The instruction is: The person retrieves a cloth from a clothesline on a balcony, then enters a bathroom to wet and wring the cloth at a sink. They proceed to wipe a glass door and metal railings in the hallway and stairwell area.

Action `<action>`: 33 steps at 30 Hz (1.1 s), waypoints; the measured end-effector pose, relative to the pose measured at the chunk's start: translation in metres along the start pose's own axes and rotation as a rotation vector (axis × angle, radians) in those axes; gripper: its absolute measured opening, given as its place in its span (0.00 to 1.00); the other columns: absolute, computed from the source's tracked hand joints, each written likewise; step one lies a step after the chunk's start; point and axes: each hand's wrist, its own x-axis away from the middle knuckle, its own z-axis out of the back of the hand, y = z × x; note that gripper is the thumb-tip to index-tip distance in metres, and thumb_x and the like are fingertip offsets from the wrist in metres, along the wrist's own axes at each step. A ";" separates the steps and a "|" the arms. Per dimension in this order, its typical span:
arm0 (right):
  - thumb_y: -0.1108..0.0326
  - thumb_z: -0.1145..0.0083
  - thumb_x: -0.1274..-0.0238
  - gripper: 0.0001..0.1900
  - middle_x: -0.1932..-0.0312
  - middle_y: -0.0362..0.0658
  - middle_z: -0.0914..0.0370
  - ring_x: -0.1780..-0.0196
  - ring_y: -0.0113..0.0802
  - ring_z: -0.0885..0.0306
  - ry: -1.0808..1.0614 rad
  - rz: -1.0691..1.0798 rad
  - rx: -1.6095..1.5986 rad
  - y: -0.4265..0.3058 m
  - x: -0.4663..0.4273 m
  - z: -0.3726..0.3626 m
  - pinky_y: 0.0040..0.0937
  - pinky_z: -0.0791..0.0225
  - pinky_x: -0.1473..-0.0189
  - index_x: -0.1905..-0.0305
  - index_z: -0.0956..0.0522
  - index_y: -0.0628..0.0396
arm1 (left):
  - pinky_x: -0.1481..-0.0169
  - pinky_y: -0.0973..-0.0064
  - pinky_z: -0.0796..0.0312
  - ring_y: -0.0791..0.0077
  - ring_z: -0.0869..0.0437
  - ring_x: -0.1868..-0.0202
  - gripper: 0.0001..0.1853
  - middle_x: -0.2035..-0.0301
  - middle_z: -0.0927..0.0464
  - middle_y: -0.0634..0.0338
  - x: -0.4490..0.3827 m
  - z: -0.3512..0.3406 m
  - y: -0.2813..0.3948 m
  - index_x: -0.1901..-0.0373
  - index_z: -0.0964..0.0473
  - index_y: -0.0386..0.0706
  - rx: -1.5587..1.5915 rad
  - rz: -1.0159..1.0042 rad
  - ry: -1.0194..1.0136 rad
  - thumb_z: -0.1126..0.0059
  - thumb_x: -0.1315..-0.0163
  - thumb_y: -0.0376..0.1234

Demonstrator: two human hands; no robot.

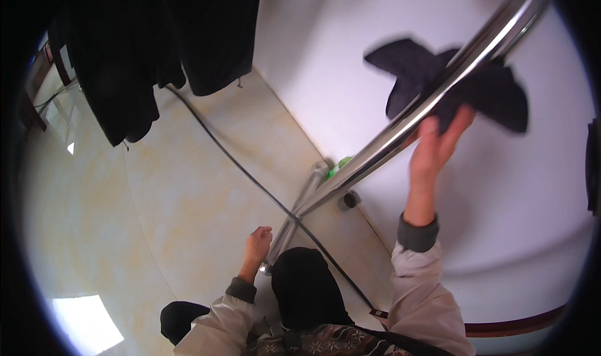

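Note:
My right hand (433,151) is raised at an upright shiny metal pole (375,156), fingers spread around a dark cloth (493,93). Parts of this cloth stick out on both sides of the pole, which hides its middle. The cloth's edges are slightly blurred. Lower down, my left hand (258,245) hangs beside the pole's metal foot (281,238) with its fingers curled, and nothing shows in it.
Black garments (211,36) hang at the upper left. A black cable (225,151) runs across the glossy tiled floor (188,205), past the pole's base. Behind the pole, a green object (340,166) is partly hidden near the white wall (310,74).

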 end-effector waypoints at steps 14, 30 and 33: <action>0.68 0.44 0.32 0.12 0.56 0.53 0.18 0.52 0.54 0.21 -0.565 -0.287 0.117 0.005 0.362 -0.019 0.43 0.30 0.48 0.50 0.20 0.61 | 0.62 0.73 0.23 0.69 0.13 0.68 0.14 0.70 0.15 0.53 -0.008 0.005 -0.046 0.55 0.19 0.38 0.141 0.167 0.019 0.44 0.38 0.35; 0.54 0.45 0.28 0.24 0.50 0.43 0.17 0.50 0.36 0.18 -1.189 -1.468 -0.649 -0.084 0.193 -0.124 0.33 0.26 0.48 0.40 0.25 0.63 | 0.62 0.73 0.21 0.66 0.12 0.65 0.16 0.62 0.15 0.48 0.062 0.115 0.084 0.48 0.24 0.36 0.953 0.756 0.336 0.50 0.31 0.35; 0.51 0.48 0.27 0.26 0.43 0.45 0.21 0.43 0.34 0.22 -1.094 -1.908 -1.131 -0.182 0.051 -0.159 0.34 0.28 0.41 0.36 0.27 0.61 | 0.59 0.71 0.21 0.66 0.13 0.57 0.20 0.55 0.17 0.51 0.077 0.173 0.128 0.43 0.28 0.35 1.160 0.586 0.424 0.46 0.32 0.36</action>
